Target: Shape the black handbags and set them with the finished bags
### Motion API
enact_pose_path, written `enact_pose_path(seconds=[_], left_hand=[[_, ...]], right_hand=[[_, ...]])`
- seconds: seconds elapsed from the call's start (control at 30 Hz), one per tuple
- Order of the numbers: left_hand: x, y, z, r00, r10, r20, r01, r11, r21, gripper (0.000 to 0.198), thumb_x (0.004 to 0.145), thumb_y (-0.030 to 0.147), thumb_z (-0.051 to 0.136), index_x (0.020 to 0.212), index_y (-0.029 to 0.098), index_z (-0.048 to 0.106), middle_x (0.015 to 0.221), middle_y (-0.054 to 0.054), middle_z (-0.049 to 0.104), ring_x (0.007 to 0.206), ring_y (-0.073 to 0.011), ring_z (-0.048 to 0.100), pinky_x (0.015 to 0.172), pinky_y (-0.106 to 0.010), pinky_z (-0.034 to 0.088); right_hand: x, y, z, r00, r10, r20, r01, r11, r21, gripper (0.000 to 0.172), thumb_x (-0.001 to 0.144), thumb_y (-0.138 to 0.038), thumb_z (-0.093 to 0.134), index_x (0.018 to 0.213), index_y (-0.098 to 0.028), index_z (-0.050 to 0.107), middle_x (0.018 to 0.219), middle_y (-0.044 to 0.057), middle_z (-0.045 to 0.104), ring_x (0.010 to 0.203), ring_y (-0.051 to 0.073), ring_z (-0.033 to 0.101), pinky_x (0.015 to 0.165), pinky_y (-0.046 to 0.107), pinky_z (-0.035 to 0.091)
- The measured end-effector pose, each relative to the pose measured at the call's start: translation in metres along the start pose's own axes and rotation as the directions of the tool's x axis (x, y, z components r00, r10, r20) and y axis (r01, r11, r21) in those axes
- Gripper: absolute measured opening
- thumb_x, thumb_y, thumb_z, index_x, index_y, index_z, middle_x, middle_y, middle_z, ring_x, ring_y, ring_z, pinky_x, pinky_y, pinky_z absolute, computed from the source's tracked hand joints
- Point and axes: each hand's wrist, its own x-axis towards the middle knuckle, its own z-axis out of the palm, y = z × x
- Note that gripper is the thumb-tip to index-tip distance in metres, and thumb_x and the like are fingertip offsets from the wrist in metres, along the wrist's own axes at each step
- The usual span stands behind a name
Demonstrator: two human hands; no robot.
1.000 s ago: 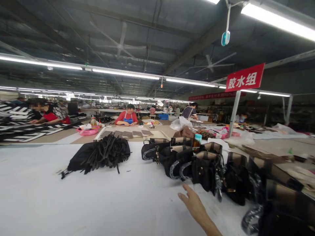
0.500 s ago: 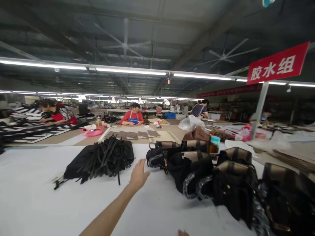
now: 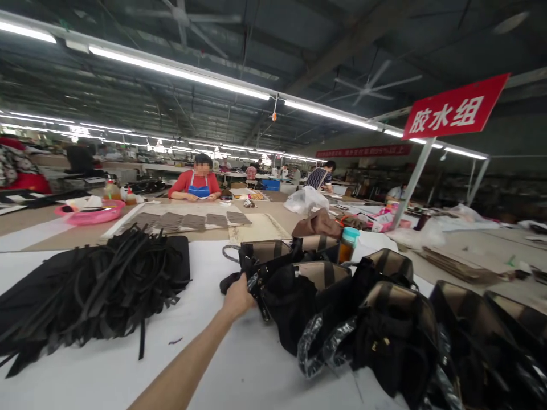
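My left hand [image 3: 237, 296] reaches in from the bottom and is closed on the plastic-wrapped handle of a black bag [image 3: 267, 273] at the left end of a group of bags. Its fingertips are partly hidden against the black material. More black bags [image 3: 395, 319] with tan, dark-striped insides stand upright and open to the right, several handles wrapped in clear plastic. My right hand is out of view.
A heap of black strips [image 3: 115, 279] lies on black pieces on the white-covered table [image 3: 205, 364]. Behind the bags stands a jar with a turquoise lid [image 3: 350, 234]. A pink basin [image 3: 92, 213], grey-brown pieces [image 3: 192, 222] and a seated co-worker [image 3: 196, 179] are across the table.
My left hand, open above the table before, has closed on the bag's handle. My right hand's fingertip has left the bottom edge. The view has shifted right and closer.
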Motion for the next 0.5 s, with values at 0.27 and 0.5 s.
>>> enact_pose_path(seconds=[0.27, 0.5], left_hand=[[-0.052, 0.024, -0.010, 0.934, -0.164, 0.316, 0.212, 0.969, -0.123, 0.015, 0.071, 0.016, 0.040, 0.084, 0.016, 0.047, 0.035, 0.007, 0.045, 0.023, -0.0059, 0.020, 0.027, -0.018, 0.023], [-0.116, 0.005, -0.028, 0.924, -0.146, 0.353, 0.248, 0.932, -0.265, 0.022, 0.070, 0.018, 0.041, 0.090, 0.017, 0.049, 0.036, 0.006, 0.048, 0.021, -0.0061, 0.021, 0.022, -0.016, 0.019]], right_hand=[[0.021, -0.007, -0.065, 0.995, 0.017, -0.096, -0.027, 0.994, -0.108, 0.069, 0.068, -0.029, 0.050, 0.127, -0.052, 0.023, 0.129, -0.012, 0.042, 0.117, 0.032, 0.038, 0.082, 0.051, 0.046], [0.160, 0.038, -0.062, 0.941, 0.123, 0.314, 0.089, 0.808, -0.583, 0.093, 0.053, -0.013, 0.067, 0.134, -0.024, 0.023, 0.143, 0.009, 0.014, 0.127, 0.038, 0.006, 0.098, 0.060, 0.001]])
